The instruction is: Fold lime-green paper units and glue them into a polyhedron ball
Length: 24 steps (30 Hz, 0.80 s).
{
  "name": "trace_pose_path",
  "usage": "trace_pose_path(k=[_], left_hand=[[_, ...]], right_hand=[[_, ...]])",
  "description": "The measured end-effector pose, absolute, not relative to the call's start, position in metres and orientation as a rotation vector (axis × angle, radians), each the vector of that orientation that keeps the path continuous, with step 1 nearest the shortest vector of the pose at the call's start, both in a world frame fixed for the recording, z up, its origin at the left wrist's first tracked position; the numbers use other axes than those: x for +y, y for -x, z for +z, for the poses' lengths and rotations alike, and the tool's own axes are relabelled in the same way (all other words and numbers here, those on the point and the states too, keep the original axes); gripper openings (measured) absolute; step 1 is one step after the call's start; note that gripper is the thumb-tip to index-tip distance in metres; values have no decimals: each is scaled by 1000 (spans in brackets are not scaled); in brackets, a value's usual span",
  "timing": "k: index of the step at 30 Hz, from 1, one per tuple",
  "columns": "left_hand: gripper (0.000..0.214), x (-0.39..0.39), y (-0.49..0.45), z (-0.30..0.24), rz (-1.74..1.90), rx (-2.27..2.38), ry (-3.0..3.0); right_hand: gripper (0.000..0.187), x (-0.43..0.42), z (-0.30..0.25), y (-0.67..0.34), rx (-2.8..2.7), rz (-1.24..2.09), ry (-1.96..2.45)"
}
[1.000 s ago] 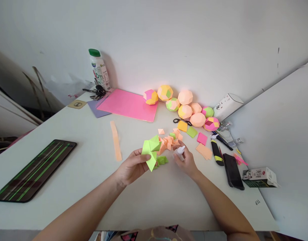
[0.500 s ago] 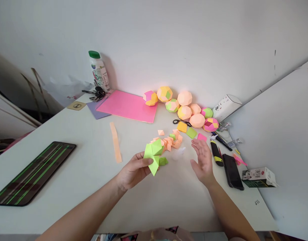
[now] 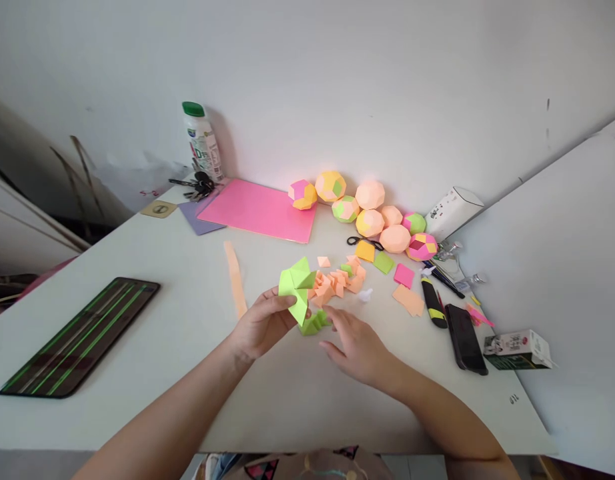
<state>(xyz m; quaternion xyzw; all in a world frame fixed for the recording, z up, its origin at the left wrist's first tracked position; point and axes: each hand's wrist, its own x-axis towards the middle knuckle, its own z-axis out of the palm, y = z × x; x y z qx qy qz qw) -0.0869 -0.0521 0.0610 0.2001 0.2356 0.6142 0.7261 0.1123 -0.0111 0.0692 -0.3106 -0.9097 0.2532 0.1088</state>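
My left hand [image 3: 267, 319] pinches a pointed lime-green folded-paper piece [image 3: 296, 283] above the middle of the table, thumb on its front. Just below it lie more green folded-paper units [image 3: 314, 325] on the tabletop. My right hand [image 3: 355, 343] is beside those units with its fingers apart and nothing visible in them; whether a fingertip touches the paper I cannot tell. Behind both hands is a loose heap of peach folded-paper units [image 3: 330, 285], with one small peach unit [image 3: 323, 262] lying apart from it.
Several faceted paper balls [image 3: 370, 195] stand along the wall. Scissors [image 3: 363, 243], paper squares [image 3: 383, 262], a utility knife [image 3: 432, 303], a phone [image 3: 466, 339] and a carton [image 3: 518, 349] lie to the right. Leftward are pink sheets [image 3: 257, 210], a bottle [image 3: 205, 143] and a dark striped panel [image 3: 82, 337].
My right hand has swung left, from beside the paper squares to near the green units. The green piece in my left hand has shifted slightly left and up. A peach paper is uncovered at right.
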Motion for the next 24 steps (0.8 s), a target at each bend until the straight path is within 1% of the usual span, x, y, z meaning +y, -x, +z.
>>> trace_pose_path(k=[1, 3, 6, 9, 12, 15, 20, 24], left_hand=[[9, -51, 88, 62, 1361, 518, -442], [10, -48, 89, 63, 1378, 515, -445], [12, -47, 90, 63, 1392, 508, -445], [12, -47, 91, 63, 1386, 506, -438], [12, -48, 91, 63, 1386, 514, -450], [13, -49, 92, 64, 1400, 506, -450], [15, -49, 92, 64, 1395, 519, -448], [17, -50, 87, 61, 1380, 567, -416]], right_hand=[[54, -10, 60, -105, -2720, 582, 931], [55, -6, 42, -92, -2716, 404, 896], [56, -4, 26, -82, -2631, 286, 741], [56, -4, 21, -79, -2556, 245, 621], [57, -6, 18, -79, -2553, 296, 638], [55, -6, 11, -78, -2539, 444, 751], [51, -4, 15, -85, -2248, 716, 742], [52, -3, 45, -96, -2077, 661, 696]])
